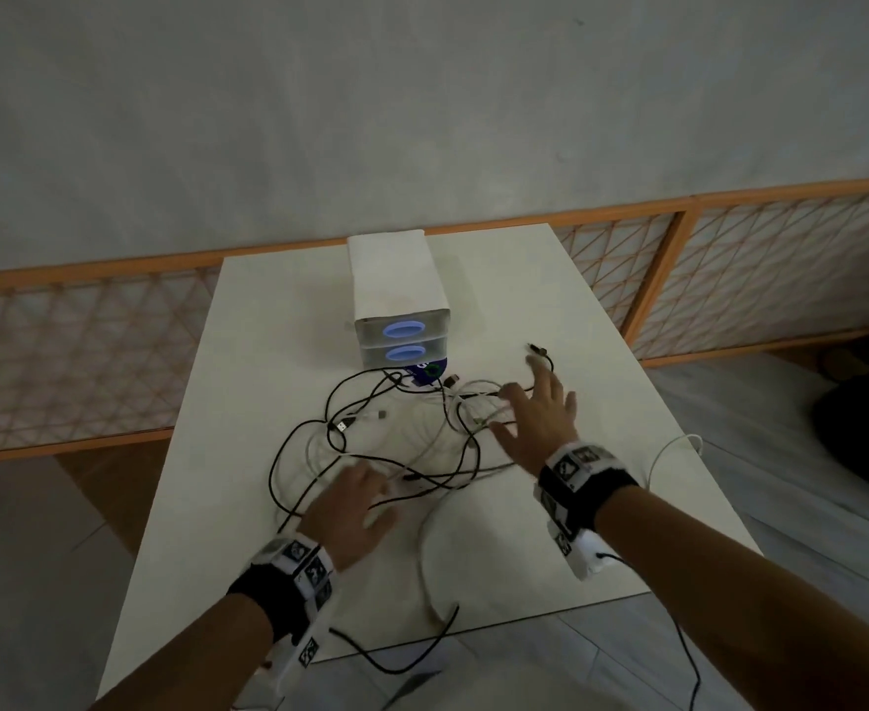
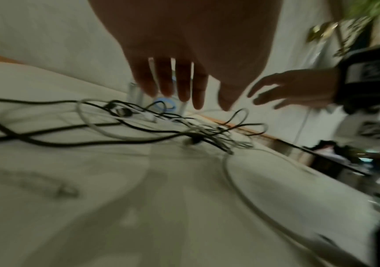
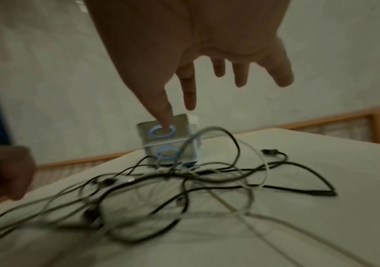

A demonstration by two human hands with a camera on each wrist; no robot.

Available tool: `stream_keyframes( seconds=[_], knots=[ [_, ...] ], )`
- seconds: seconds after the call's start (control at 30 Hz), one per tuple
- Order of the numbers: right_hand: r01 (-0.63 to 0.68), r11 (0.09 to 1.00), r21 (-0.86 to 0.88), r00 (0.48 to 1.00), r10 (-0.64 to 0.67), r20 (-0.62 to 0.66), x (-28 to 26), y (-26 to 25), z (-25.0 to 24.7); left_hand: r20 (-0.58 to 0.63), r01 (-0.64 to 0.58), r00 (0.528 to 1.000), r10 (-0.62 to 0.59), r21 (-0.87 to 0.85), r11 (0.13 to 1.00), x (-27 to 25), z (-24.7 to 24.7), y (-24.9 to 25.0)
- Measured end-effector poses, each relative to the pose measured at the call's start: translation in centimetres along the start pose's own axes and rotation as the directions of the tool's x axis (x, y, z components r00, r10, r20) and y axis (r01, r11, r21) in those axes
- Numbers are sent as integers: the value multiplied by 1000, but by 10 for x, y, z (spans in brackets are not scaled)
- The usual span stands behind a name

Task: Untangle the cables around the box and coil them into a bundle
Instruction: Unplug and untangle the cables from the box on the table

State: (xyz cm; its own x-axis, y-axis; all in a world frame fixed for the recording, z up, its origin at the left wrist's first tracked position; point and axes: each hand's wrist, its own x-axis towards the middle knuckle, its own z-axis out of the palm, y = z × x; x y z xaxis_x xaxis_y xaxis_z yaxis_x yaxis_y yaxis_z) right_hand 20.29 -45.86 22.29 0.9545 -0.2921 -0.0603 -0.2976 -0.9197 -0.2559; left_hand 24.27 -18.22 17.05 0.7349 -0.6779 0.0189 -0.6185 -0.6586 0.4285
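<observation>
Head view: left hand (image 1: 351,510) and right hand (image 1: 540,420), each grip spread and holding nothing, hover over the tangled black and white cables (image 1: 401,443) lying on the tabletop (image 1: 550,551) just before the box (image 1: 399,295).

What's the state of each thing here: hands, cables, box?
left hand: open, fingers spread over the cables, gripping nothing.
right hand: open, fingers spread above the tangle.
cables: black and white, tangled loose on the table, not coiled.
box: upright at the far edge, both drawers closed.
</observation>
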Motion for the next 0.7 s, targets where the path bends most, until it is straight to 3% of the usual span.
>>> stream_keyframes(
  seconds=[0.03, 0.1, 0.13, 0.2, 0.27, 0.33, 0.4, 0.53, 0.63, 0.7],
  knots=[
    [144, 989, 22, 987, -142, -74, -12, -6, 6, 190, 55, 981, -45, -48, 997, -13, -3, 16],
    [465, 884, 50, 884, -460, -86, -34, -17, 23, 502, 36, 863, -54, 45, 998, -35, -3, 35],
    [591, 805, 50, 805, -592, 34, -44, -23, 32, 617, -28, 786, -39, 98, 995, -42, -1, 41],
    [719, 694, 38, 626, -670, 398, -63, -37, 46, 732, -144, 681, -19, 160, 977, -48, 8, 42],
    [772, 635, 41, 488, -632, 602, -76, -47, 58, 736, -174, 676, -46, 220, 960, -47, 16, 34],
    [747, 658, 93, 435, -590, 681, -82, -48, 68, 693, -96, 712, -113, 254, 962, -41, 21, 19],
    [661, 745, 96, 472, -512, 718, -79, -40, 72, 622, 30, 764, -171, 230, 973, -34, 19, 1],
    [433, 901, -28, 674, -303, 674, -53, -13, 63, 312, 236, 911, -270, 145, 961, -20, 13, -35],
    [302, 942, -147, 802, -168, 573, -33, 16, 46, 73, 260, 962, -263, 49, 964, 1, 9, -36],
    [228, 955, -188, 850, -101, 517, -28, 24, 37, -9, 240, 971, -240, -3, 971, 24, 8, -28]
  ],
)
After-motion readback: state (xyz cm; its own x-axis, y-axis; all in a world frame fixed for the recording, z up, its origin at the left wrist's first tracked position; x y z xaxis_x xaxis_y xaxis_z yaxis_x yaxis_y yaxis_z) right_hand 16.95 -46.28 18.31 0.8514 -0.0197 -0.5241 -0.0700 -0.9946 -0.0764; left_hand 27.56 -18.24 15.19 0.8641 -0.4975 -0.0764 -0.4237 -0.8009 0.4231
